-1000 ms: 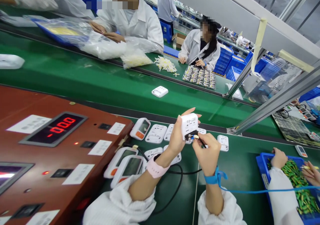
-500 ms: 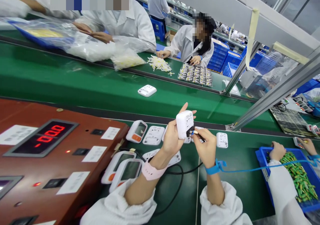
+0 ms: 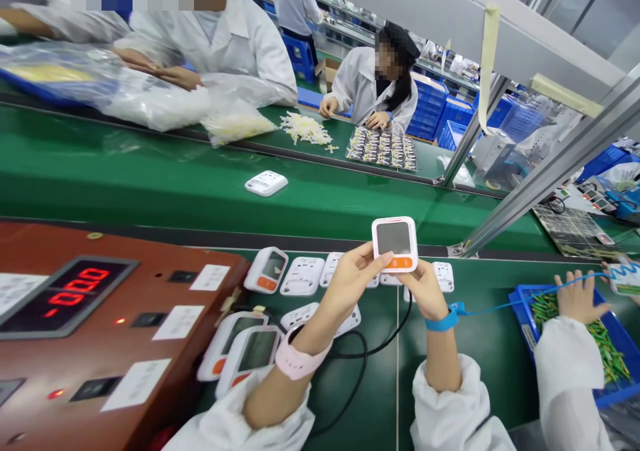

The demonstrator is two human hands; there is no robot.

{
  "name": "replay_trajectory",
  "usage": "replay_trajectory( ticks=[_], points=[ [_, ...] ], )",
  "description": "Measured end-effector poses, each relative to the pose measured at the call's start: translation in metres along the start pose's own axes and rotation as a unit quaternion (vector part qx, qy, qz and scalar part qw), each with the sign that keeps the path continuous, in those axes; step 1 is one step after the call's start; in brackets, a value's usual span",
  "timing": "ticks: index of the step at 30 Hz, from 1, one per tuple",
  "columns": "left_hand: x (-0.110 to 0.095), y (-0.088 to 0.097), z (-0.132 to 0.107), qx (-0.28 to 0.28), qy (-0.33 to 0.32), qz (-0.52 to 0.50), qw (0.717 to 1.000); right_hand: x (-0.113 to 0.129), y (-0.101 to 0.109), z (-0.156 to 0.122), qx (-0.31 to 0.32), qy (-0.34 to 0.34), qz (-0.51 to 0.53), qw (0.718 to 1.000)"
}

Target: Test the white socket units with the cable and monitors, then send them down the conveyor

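Observation:
I hold a white monitor unit (image 3: 395,243) with a grey screen and an orange button up in front of me, screen facing me. My left hand (image 3: 350,279) grips its lower left edge with thumb and fingers. My right hand (image 3: 425,288) closes on its lower right corner, and a black cable (image 3: 373,349) runs down from under the unit. On my left wrist sits a pink watch (image 3: 296,359), on my right a blue strap (image 3: 442,319). Below my hands, several more white units (image 3: 303,275) lie on the green table, some face up, some face down.
A brown test console (image 3: 100,331) with a red digit display stands at the left. A single white unit (image 3: 266,183) lies on the green conveyor (image 3: 150,177). At the right, a co-worker's hand (image 3: 577,297) reaches into a blue bin (image 3: 607,354) of green parts. People in white coats work across the belt.
The unit was back-side up with my right hand at a plug in its port. Now it is turned screen toward me and raised, both hands holding its lower edge.

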State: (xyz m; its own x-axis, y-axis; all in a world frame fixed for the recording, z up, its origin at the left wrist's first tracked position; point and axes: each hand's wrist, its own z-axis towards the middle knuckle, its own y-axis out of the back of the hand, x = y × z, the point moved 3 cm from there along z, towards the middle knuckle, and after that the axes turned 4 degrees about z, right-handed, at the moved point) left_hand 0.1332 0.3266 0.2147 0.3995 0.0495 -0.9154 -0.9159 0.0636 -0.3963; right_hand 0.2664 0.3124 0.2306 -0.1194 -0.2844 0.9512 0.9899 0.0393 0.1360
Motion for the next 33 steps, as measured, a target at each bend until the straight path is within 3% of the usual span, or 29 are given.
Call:
replay_trajectory(
  ticks=[1,3,5,7,8,9,10,11,12,16,18,19,21,23,27,33],
  points=[
    [-0.001,0.000,0.000,-0.021,-0.006,-0.001,1.000,0.006,0.015,-0.003,-0.009,0.004,-0.004,1.000],
    [-0.002,0.000,-0.001,-0.056,-0.017,-0.003,0.998,0.020,0.070,-0.013,-0.039,0.018,-0.017,0.999],
    [-0.002,-0.001,-0.002,-0.079,-0.023,-0.003,0.997,0.034,0.151,-0.027,-0.097,0.057,-0.046,0.993],
    [-0.001,-0.002,-0.003,-0.089,-0.020,-0.001,0.996,0.047,0.228,-0.041,-0.184,0.136,-0.055,0.972],
    [0.000,-0.004,-0.003,-0.090,-0.017,0.000,0.996,0.051,0.254,-0.047,-0.221,0.164,-0.052,0.960],
    [0.001,-0.005,-0.004,-0.091,-0.014,0.001,0.996,0.052,0.266,-0.049,-0.215,0.162,-0.060,0.961],
    [0.002,-0.006,-0.004,-0.092,-0.012,0.002,0.996,0.050,0.263,-0.048,-0.193,0.143,-0.069,0.968],
    [0.003,-0.007,-0.004,-0.092,-0.009,0.003,0.996,0.046,0.246,-0.044,-0.159,0.108,-0.079,0.978],
    [0.003,-0.007,-0.005,-0.091,-0.005,0.005,0.996,0.038,0.218,-0.038,-0.117,0.061,-0.085,0.988],
    [0.002,-0.008,-0.006,-0.056,0.018,0.024,0.998,0.001,0.070,-0.007,-0.074,0.017,-0.050,0.996],
    [0.001,-0.008,-0.006,-0.025,0.028,0.036,0.999,-0.020,0.017,0.003,-0.075,-0.008,0.015,0.997],
    [0.000,-0.009,-0.006,-0.013,0.031,0.041,0.999,-0.029,0.002,0.006,-0.064,-0.017,0.037,0.997],
    [0.000,-0.008,-0.007,-0.001,0.035,0.049,0.998,-0.040,-0.008,0.008,-0.062,-0.024,0.059,0.996],
    [0.001,-0.008,-0.006,-0.004,0.036,0.053,0.998,-0.044,-0.002,0.007,-0.067,-0.024,0.052,0.996],
    [0.004,-0.008,-0.006,-0.002,0.045,0.053,0.998,-0.045,0.012,0.005,-0.077,-0.010,-0.022,0.997],
    [0.001,-0.009,-0.007,0.009,0.047,0.065,0.997,-0.050,0.014,0.006,-0.076,0.013,-0.122,0.990]
  ],
)
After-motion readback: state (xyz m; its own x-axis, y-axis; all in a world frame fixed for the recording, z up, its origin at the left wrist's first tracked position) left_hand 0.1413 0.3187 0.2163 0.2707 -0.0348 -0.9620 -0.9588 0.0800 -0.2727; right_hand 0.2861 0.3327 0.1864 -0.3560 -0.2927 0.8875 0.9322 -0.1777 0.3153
